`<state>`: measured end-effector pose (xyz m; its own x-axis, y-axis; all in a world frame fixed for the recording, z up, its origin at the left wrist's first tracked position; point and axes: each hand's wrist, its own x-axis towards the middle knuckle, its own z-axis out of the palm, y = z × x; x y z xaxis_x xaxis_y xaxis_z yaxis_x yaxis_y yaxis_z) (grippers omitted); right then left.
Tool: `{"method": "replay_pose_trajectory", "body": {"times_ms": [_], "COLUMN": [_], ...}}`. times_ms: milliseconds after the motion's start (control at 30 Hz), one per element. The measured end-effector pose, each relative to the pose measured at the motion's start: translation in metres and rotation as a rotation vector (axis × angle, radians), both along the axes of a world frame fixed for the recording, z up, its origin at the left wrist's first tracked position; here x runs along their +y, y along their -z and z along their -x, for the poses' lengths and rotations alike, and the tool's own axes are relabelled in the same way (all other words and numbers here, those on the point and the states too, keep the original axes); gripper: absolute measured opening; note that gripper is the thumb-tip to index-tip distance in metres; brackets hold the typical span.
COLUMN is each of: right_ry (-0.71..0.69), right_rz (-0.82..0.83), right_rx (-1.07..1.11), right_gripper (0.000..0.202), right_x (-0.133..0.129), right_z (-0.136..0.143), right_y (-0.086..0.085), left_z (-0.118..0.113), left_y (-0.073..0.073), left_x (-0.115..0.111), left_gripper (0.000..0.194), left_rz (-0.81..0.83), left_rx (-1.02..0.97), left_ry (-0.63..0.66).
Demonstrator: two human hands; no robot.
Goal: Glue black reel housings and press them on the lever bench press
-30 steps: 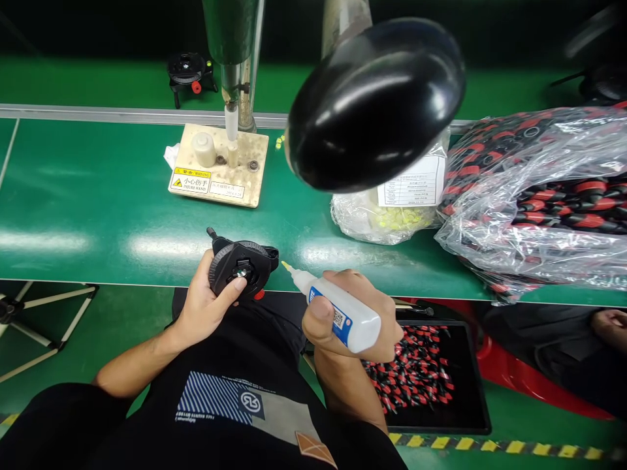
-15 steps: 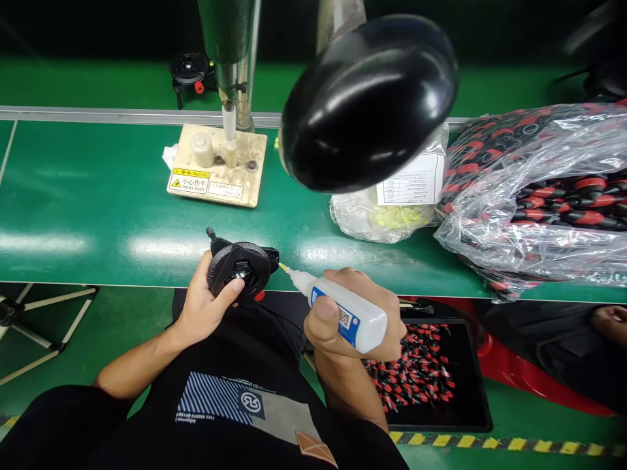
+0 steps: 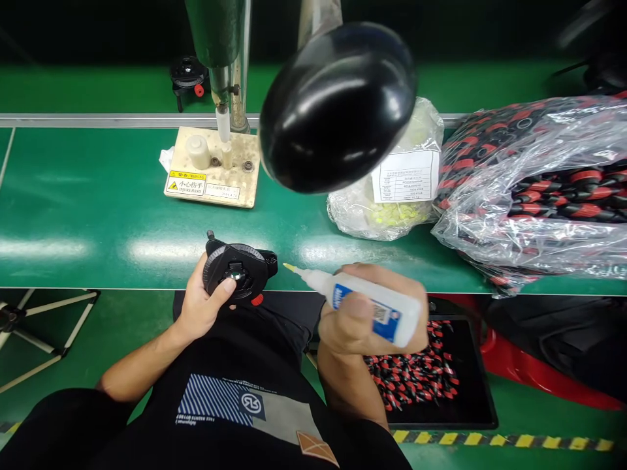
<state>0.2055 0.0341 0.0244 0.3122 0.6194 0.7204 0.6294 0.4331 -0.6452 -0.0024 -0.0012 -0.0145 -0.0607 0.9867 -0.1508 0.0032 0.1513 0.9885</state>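
Observation:
Over the green bench's front edge, my left hand [image 3: 200, 307] grips a black round part [image 3: 240, 271] with a grey ring, its thumb on the part's middle. A red knob [image 3: 257, 299] shows at the part's lower side. My right hand [image 3: 365, 320] is wrapped round a white squeeze bottle [image 3: 377, 307] with a blue label. The bottle's yellowish tip [image 3: 290, 267] points left at the part's right arm, with a small gap between them.
A black lamp head [image 3: 337, 108] hangs over the bench [image 3: 88, 209]. Behind stands a press on a cream base [image 3: 210, 170]. Bags of yellow pieces [image 3: 399, 212] and red-black pieces [image 3: 539, 196] lie right. A black tray [image 3: 470, 378] of red-black pieces is below.
My right hand has moved right with the bottle, and its tip has come away from the black part. My left hand, still holding the part, has shifted slightly left.

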Motion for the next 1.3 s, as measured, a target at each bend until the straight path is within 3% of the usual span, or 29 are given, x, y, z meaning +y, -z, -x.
{"method": "replay_pose_trajectory", "body": {"times_ms": [100,267,333,467,567,700,833,900,967,1033,1100,1233,1300], "right_ry": [0.069,-0.519,-0.656,-0.714,-0.689,-0.651,-0.528,-0.458,-0.424,-0.411,-0.385,-0.236,-0.162], "right_rz": [-0.002,0.573,0.705,0.68,0.575,0.511,0.476,0.513,0.622,0.703,0.701,0.85,0.906], "right_rx": [0.395,1.21,1.482,1.827,1.856,1.701,1.547,1.359,0.99,0.521,0.117,-0.403,-0.592], "right_gripper": [0.025,0.039,0.036,0.024,0.019,0.022,0.047,0.058,0.054,0.04,0.038,0.054,0.056], "right_x": [0.008,0.016,0.013,0.011,0.021,0.033,0.018,0.007,0.009,0.034,0.08,0.186,0.218], "right_z": [-0.011,-0.036,-0.037,-0.033,-0.04,-0.051,-0.039,-0.026,-0.013,-0.001,0.01,0.028,0.037], "right_y": [0.005,0.037,0.053,0.078,0.084,0.084,0.087,0.09,0.092,0.093,0.091,0.084,0.08], "left_z": [0.0,0.0,0.003,0.018,0.031,0.045,0.056,0.061,0.064,0.066,0.068,0.069,0.069], "left_y": [-0.002,-0.005,-0.004,0.001,0.002,-0.001,0.006,0.011,0.015,0.016,0.014,0.008,0.007], "left_x": [-0.001,0.009,0.018,0.05,0.083,0.123,0.145,0.148,0.149,0.149,0.148,0.146,0.145], "left_gripper": [0.05,0.051,0.052,0.058,0.064,0.067,0.071,0.069,0.067,0.066,0.068,0.067,0.066], "left_rz": [0.064,0.157,0.209,0.301,0.333,0.375,0.418,0.411,0.4,0.397,0.386,0.347,0.339], "left_rx": [-0.097,-0.212,-0.208,-0.116,-0.066,-0.056,-0.127,-0.147,-0.154,-0.147,-0.138,-0.136,-0.141], "left_ry": [0.017,0.006,0.023,0.166,0.389,0.677,0.833,0.88,0.933,0.973,0.983,0.982,0.988]}}
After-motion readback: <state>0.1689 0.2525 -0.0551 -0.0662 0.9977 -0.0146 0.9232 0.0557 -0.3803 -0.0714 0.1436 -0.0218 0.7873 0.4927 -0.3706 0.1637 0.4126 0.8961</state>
